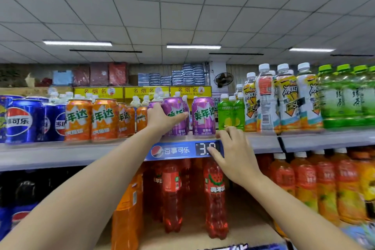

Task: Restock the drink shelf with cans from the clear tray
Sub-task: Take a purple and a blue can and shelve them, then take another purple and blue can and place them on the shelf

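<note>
My left hand [162, 117] is wrapped around a purple can [176, 115] that stands on the top shelf [60, 150]. A second purple can [203, 115] stands just to its right, untouched. Orange cans [91, 119] and blue cola cans [22, 122] fill the shelf to the left. My right hand [233, 154] rests with spread fingers on the shelf's front edge, partly covering the blue price label [174, 150]. The clear tray is not in view.
Green bottles [231, 115] and tall yellow and green tea bottles [288, 99] stand right of the purple cans. Red [215, 199] and orange soda bottles [304, 184] fill the lower shelf. Stacked goods line the far wall.
</note>
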